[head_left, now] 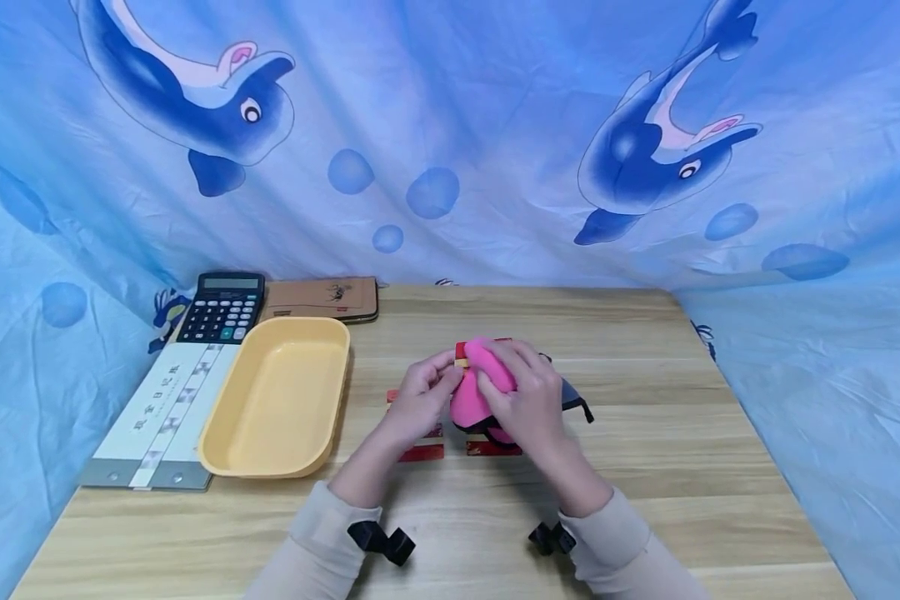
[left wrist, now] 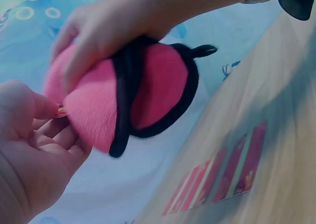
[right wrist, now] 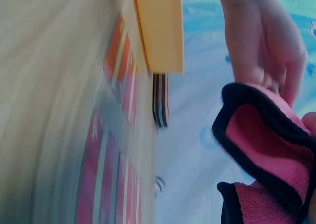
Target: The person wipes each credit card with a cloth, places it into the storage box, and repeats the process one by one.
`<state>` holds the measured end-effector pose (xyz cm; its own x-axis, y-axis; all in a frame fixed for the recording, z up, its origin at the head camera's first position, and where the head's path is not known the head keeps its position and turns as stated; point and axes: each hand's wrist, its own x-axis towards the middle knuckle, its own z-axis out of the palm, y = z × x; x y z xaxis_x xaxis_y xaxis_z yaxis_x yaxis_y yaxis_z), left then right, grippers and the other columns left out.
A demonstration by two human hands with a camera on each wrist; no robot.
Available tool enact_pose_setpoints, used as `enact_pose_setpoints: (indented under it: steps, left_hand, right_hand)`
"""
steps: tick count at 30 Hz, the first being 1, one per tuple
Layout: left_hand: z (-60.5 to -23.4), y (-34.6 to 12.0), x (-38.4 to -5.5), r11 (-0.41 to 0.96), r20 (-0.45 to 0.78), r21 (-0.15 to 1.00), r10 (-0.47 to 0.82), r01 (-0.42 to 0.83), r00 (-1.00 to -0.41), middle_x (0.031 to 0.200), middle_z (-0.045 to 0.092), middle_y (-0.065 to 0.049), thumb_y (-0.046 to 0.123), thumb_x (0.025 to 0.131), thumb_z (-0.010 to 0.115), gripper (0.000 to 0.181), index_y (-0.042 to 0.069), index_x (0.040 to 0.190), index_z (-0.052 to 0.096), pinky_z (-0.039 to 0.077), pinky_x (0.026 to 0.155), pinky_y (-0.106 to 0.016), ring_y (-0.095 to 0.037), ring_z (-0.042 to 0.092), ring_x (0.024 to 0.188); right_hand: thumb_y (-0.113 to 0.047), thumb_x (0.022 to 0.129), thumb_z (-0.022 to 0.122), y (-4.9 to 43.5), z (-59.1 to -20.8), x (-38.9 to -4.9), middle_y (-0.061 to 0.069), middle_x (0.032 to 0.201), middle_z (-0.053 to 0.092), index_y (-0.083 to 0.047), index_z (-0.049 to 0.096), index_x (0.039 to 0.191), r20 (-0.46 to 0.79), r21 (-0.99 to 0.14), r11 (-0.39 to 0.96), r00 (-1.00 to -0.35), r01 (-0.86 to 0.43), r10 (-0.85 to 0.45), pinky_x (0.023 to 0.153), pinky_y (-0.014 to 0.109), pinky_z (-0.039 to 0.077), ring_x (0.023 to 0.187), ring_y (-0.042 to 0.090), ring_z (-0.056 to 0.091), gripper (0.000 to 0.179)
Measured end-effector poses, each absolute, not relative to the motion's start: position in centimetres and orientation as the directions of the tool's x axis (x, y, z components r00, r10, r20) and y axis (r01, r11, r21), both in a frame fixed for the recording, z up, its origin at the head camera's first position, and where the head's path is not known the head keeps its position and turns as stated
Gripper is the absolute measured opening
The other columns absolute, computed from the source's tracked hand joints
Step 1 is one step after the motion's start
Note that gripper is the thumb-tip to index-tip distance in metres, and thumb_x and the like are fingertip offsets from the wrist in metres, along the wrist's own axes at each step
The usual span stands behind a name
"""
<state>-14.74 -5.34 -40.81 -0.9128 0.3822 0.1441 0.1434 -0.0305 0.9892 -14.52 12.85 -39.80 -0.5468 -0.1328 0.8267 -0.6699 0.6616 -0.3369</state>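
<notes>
My right hand (head_left: 531, 408) grips a fluffy pink cloth (head_left: 468, 405) with black trim, folded and bunched in the fingers. A grey-blue part with a black hanging loop pokes out on its right side. At the cloth's left edge, the left hand (head_left: 422, 398) pinches a small red-and-gold piece (left wrist: 60, 111) between thumb and fingertips. Most of that piece is hidden by the cloth and fingers. Both hands are raised over the table. Below them lie red striped strips (head_left: 422, 452) in two groups, partly covered by the hands in the head view.
A yellow plastic tray (head_left: 341, 367) stands left of the hands, beside a white box file (head_left: 168, 400). Behind them are a black calculator (head_left: 225, 307) and a brown notebook or wallet (head_left: 322, 298). A blue dolphin-print curtain (head_left: 495, 125) surrounds the wooden table (head_left: 690, 500).
</notes>
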Motion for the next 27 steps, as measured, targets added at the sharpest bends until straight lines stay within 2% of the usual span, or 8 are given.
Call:
enact_pose_setpoints:
  steps: [2,6,12,19,21,24,26,27]
  left_hand:
    - [-40.6,-5.7,-14.8,-0.025,0.154,0.987,0.373,0.156,-0.915,0.106,0.072,-0.013,0.017,0.109,0.046,0.034,0.003,0.138,0.058,0.058,0.076,-0.024,-0.013,0.068,0.083]
    - [-40.3,-6.0,-15.0,-0.035,0.177,0.984,0.363,0.176,-0.915,0.115,0.072,-0.015,0.017,0.109,0.046,0.035,0.002,0.139,0.056,0.054,0.100,-0.034,-0.024,0.071,0.104]
    - [-40.4,-5.1,-14.8,-0.041,0.155,0.988,0.357,0.150,-0.921,0.121,0.070,-0.012,0.021,0.110,0.045,0.036,0.004,0.140,0.057,0.054,0.098,-0.035,-0.027,0.066,0.111]
    - [-41.0,-3.7,-14.4,-0.142,0.239,0.969,0.370,0.200,-0.898,0.140,0.057,-0.014,0.034,0.112,0.029,0.052,0.000,0.145,0.050,0.041,0.114,-0.042,-0.024,0.052,0.131]
    - [-41.0,-3.8,-14.4,-0.146,0.245,0.968,0.352,0.205,-0.903,0.136,0.059,-0.015,0.033,0.112,0.031,0.050,-0.001,0.143,0.053,0.044,0.112,-0.039,-0.023,0.055,0.127]
    - [-40.8,-4.2,-14.4,-0.136,0.248,0.967,0.321,0.214,-0.914,0.122,0.068,-0.016,0.024,0.111,0.041,0.040,-0.002,0.137,0.057,0.054,0.098,-0.032,-0.018,0.065,0.110]
    - [-40.6,-4.5,-14.5,-0.118,0.248,0.968,0.303,0.222,-0.920,0.112,0.072,-0.015,0.017,0.109,0.045,0.034,-0.001,0.134,0.060,0.057,0.084,-0.025,-0.014,0.068,0.097]
    - [-40.5,-4.6,-14.5,-0.112,0.249,0.968,0.298,0.226,-0.921,0.106,0.074,-0.015,0.014,0.109,0.047,0.031,-0.001,0.132,0.061,0.057,0.072,-0.023,-0.012,0.067,0.083]
  right_hand:
    - [-0.011,0.080,0.082,13.4,-39.7,-14.9,0.017,0.099,0.073,-0.001,0.076,0.108,0.822,-0.351,0.686,-0.561,-0.637,-0.100,0.063,0.046,0.061,0.082,0.031,0.071,0.030]
    - [-0.013,0.081,0.083,14.4,-39.7,-15.5,0.016,0.103,0.073,-0.003,0.076,0.112,0.803,-0.377,0.733,-0.594,-0.565,-0.045,0.067,0.047,0.061,0.088,0.031,0.071,0.033]
    - [-0.012,0.079,0.083,13.6,-39.9,-15.2,0.015,0.100,0.073,-0.005,0.076,0.110,0.822,-0.337,0.746,-0.566,-0.574,-0.064,0.060,0.045,0.057,0.085,0.031,0.071,0.032]
    - [-0.010,0.080,0.079,11.7,-39.8,-13.6,0.013,0.103,0.074,-0.004,0.077,0.107,0.843,-0.344,0.640,-0.527,-0.688,-0.114,0.056,0.040,0.052,0.083,0.028,0.072,0.029]
    - [-0.011,0.079,0.079,11.8,-39.5,-13.5,0.014,0.102,0.074,-0.004,0.077,0.106,0.848,-0.334,0.629,-0.515,-0.702,-0.125,0.056,0.040,0.051,0.082,0.028,0.072,0.028]
    - [-0.011,0.080,0.080,12.3,-39.0,-13.8,0.015,0.100,0.074,-0.003,0.077,0.105,0.850,-0.332,0.642,-0.514,-0.691,-0.114,0.058,0.042,0.055,0.082,0.029,0.072,0.027]
    - [-0.011,0.079,0.082,12.7,-38.7,-14.1,0.016,0.099,0.074,-0.002,0.077,0.105,0.851,-0.329,0.658,-0.515,-0.678,-0.106,0.059,0.044,0.057,0.082,0.031,0.072,0.028]
    - [-0.011,0.079,0.082,12.9,-38.7,-14.2,0.016,0.098,0.074,-0.002,0.077,0.105,0.847,-0.332,0.669,-0.523,-0.664,-0.099,0.060,0.045,0.057,0.082,0.031,0.072,0.028]
